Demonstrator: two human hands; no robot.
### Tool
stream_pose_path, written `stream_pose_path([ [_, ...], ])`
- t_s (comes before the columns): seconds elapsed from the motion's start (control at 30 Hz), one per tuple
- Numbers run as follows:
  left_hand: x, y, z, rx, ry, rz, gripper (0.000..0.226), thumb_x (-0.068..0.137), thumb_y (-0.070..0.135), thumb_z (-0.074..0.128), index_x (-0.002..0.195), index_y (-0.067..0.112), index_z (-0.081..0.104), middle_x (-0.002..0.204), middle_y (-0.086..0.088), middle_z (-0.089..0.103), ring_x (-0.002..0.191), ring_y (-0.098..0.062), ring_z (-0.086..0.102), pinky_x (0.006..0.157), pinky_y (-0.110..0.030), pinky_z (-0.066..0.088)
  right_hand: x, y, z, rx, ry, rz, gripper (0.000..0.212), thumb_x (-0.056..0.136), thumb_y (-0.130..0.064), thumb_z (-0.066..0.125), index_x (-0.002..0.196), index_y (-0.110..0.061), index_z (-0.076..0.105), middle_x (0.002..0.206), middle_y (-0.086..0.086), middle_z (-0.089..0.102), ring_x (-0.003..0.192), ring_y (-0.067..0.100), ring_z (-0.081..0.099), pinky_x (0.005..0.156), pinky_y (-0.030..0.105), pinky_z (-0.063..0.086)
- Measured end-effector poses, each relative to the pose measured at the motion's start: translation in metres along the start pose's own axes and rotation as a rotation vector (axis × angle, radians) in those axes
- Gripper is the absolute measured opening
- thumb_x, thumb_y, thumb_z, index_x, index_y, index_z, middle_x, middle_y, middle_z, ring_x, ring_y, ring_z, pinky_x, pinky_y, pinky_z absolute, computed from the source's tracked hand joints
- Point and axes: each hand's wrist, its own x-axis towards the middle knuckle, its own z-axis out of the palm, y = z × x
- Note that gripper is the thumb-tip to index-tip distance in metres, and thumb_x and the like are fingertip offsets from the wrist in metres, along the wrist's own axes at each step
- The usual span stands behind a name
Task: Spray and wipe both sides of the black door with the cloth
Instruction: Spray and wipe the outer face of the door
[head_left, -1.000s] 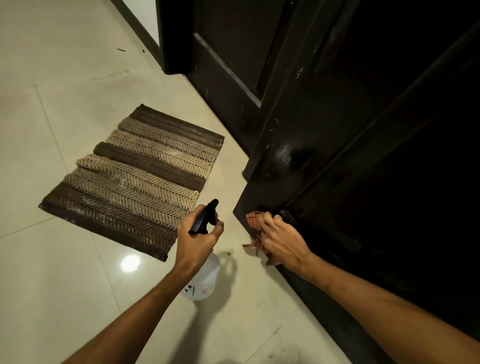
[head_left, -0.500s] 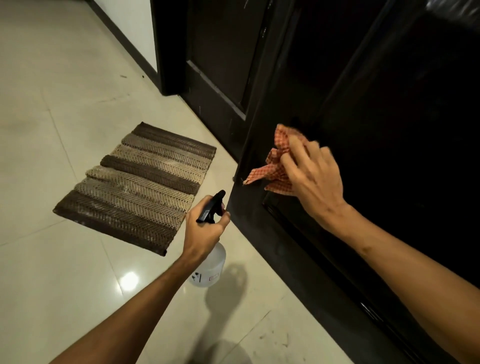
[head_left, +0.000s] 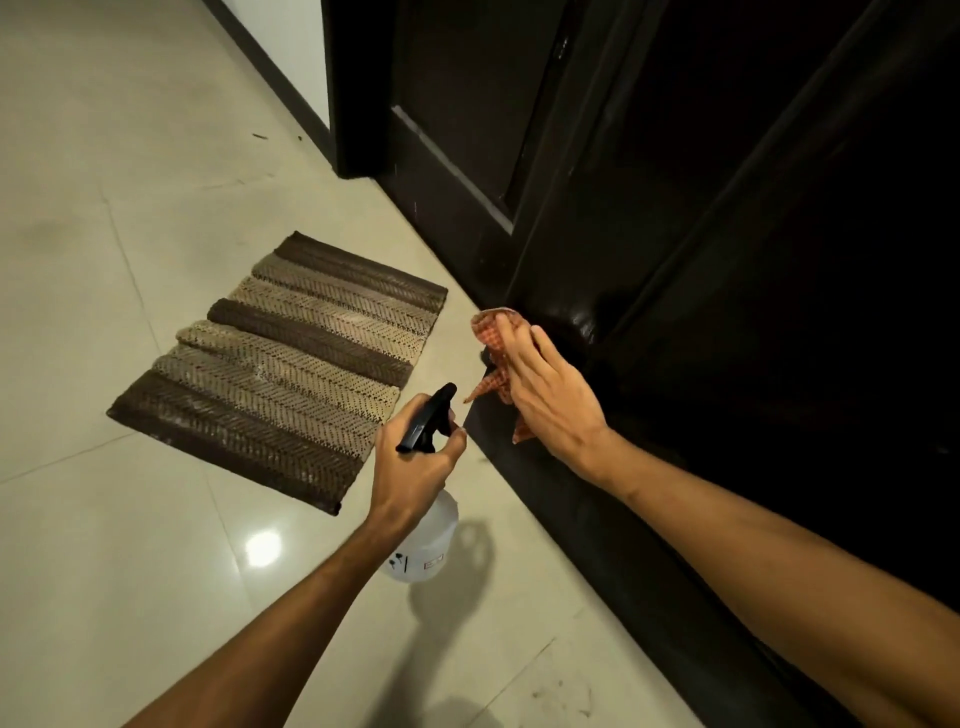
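Observation:
The black door (head_left: 753, 270) fills the right half of the view, its near edge running down to the floor. My right hand (head_left: 545, 395) presses a red-and-white checked cloth (head_left: 493, 338) flat against the door's lower edge, fingers stretched over it. My left hand (head_left: 415, 462) grips the black trigger head of a white spray bottle (head_left: 426, 545), held upright just above the floor, left of the door edge.
A brown and beige striped mat (head_left: 291, 364) lies on the glossy cream tile floor (head_left: 104, 208) to the left. A second dark door panel and frame (head_left: 457, 104) stand behind, with a white wall and dark skirting (head_left: 291, 67) further back.
My right hand has slid the cloth down the door from about mid height to the lower edge, after going up from near the floor. The left hand and bottle stayed nearly still.

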Motion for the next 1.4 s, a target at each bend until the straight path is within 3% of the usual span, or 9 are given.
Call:
stream_pose_path([
  [0.23, 0.008, -0.035, -0.001, 0.031, -0.011, -0.033, 0.016, 0.088, 0.015, 0.075, 0.086, 0.025, 0.063, 0.079, 0.001, 0.066, 0.059, -0.016, 0.055, 0.059, -0.041, 0.048, -0.026, -0.078, 0.067, 0.019, -0.223, -0.338, 0.072, 0.107, -0.046, 0.031, 0.161, -0.004, 0.01, 0.167, 0.024, 0.008, 0.154, 0.046, 0.003, 0.125, 0.06, -0.001],
  [0.47, -0.004, -0.053, -0.011, 0.064, -0.011, -0.095, 0.022, 0.091, 0.003, 0.074, 0.087, 0.021, 0.063, 0.079, 0.0, 0.066, 0.058, -0.014, 0.055, 0.058, -0.034, 0.047, -0.131, -0.095, 0.088, -0.077, -0.322, -0.677, 0.061, 0.105, -0.031, 0.043, 0.161, -0.021, 0.022, 0.167, 0.023, 0.014, 0.154, 0.045, 0.006, 0.117, 0.066, -0.017],
  [0.57, -0.012, -0.044, 0.001, 0.068, -0.044, -0.089, 0.02, 0.091, 0.001, 0.073, 0.087, 0.016, 0.062, 0.076, 0.001, 0.065, 0.053, -0.011, 0.053, 0.053, -0.027, 0.046, -0.142, -0.063, 0.072, -0.101, -0.221, -0.557, 0.067, 0.098, -0.042, 0.054, 0.154, -0.007, 0.039, 0.164, 0.029, 0.018, 0.153, 0.047, 0.007, 0.118, 0.065, -0.016],
  [0.67, -0.02, -0.025, 0.015, 0.056, -0.078, -0.059, 0.019, 0.092, 0.002, 0.073, 0.087, 0.016, 0.062, 0.077, 0.001, 0.066, 0.054, -0.014, 0.053, 0.054, -0.03, 0.046, -0.124, -0.02, 0.047, -0.098, -0.025, -0.247, 0.093, 0.095, -0.055, 0.053, 0.152, 0.012, 0.024, 0.162, 0.036, 0.011, 0.152, 0.05, 0.009, 0.124, 0.059, -0.005],
  [0.73, -0.022, -0.014, 0.021, 0.052, -0.086, -0.031, 0.019, 0.092, 0.004, 0.074, 0.088, 0.018, 0.062, 0.08, 0.001, 0.067, 0.059, -0.015, 0.056, 0.059, -0.032, 0.048, -0.103, 0.0, 0.034, -0.073, 0.07, -0.162, 0.081, 0.1, -0.043, 0.047, 0.151, 0.013, 0.018, 0.162, 0.036, 0.011, 0.152, 0.051, 0.008, 0.126, 0.057, 0.002],
  [0.83, -0.032, 0.004, 0.029, 0.032, -0.095, 0.028, 0.019, 0.091, 0.002, 0.075, 0.091, 0.017, 0.064, 0.085, -0.001, 0.068, 0.064, -0.018, 0.059, 0.063, -0.035, 0.05, -0.099, 0.01, 0.018, -0.087, 0.024, -0.199, 0.058, 0.101, -0.02, 0.046, 0.152, 0.004, 0.032, 0.163, 0.033, 0.013, 0.152, 0.052, 0.005, 0.125, 0.058, 0.005],
  [1.23, -0.086, 0.073, 0.053, 0.122, -0.168, 0.117, 0.018, 0.089, 0.005, 0.077, 0.092, 0.019, 0.066, 0.087, -0.002, 0.069, 0.079, -0.024, 0.067, 0.076, -0.039, 0.056, -0.235, 0.073, -0.025, -0.203, -0.094, -0.191, 0.054, 0.104, -0.022, 0.035, 0.149, 0.008, 0.037, 0.163, 0.036, 0.004, 0.152, 0.052, -0.001, 0.125, 0.057, -0.003],
  [1.33, -0.101, 0.083, 0.067, 0.112, -0.179, 0.068, 0.018, 0.087, 0.014, 0.08, 0.1, 0.018, 0.068, 0.092, -0.002, 0.07, 0.077, -0.026, 0.067, 0.072, -0.046, 0.058, -0.259, 0.099, -0.049, -0.221, 0.013, -0.043, 0.053, 0.101, -0.009, 0.02, 0.146, 0.007, 0.044, 0.16, 0.036, 0.02, 0.151, 0.052, 0.014, 0.126, 0.057, 0.01],
  [1.4, -0.109, 0.085, 0.075, 0.111, -0.168, 0.026, 0.036, 0.081, 0.032, 0.083, 0.11, 0.016, 0.068, 0.102, -0.011, 0.069, 0.087, -0.038, 0.07, 0.074, -0.056, 0.06, -0.269, 0.118, -0.071, -0.186, 0.075, 0.115, 0.042, 0.097, -0.013, 0.041, 0.13, 0.0, 0.063, 0.153, 0.028, 0.042, 0.143, 0.046, 0.035, 0.116, 0.051, 0.028],
])
